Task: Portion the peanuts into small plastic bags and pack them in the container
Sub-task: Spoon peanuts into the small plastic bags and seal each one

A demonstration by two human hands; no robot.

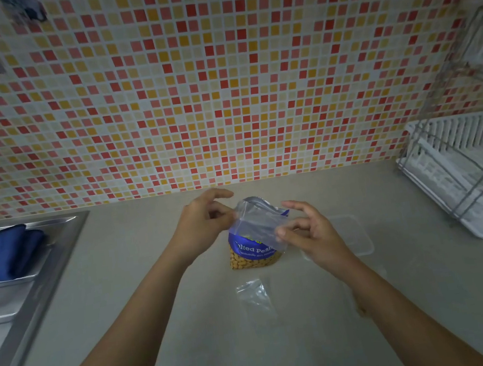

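A blue packet of salted peanuts (254,253) stands upright at the middle of the counter, nuts showing through its clear lower part. In front of its top I hold a small clear plastic bag (258,225) in the air. My left hand (201,222) pinches the bag's left top edge and my right hand (311,235) pinches its right side. A second small clear bag (253,296) lies flat on the counter nearer to me. A clear plastic container (355,237) sits just right of the packet, partly hidden by my right hand.
A steel sink (17,289) lies at the left with a blue cloth (1,254) on its drainer. A white dish rack (473,177) on a tray stands at the right. A mosaic tiled wall (220,78) closes the back of the beige counter (256,349).
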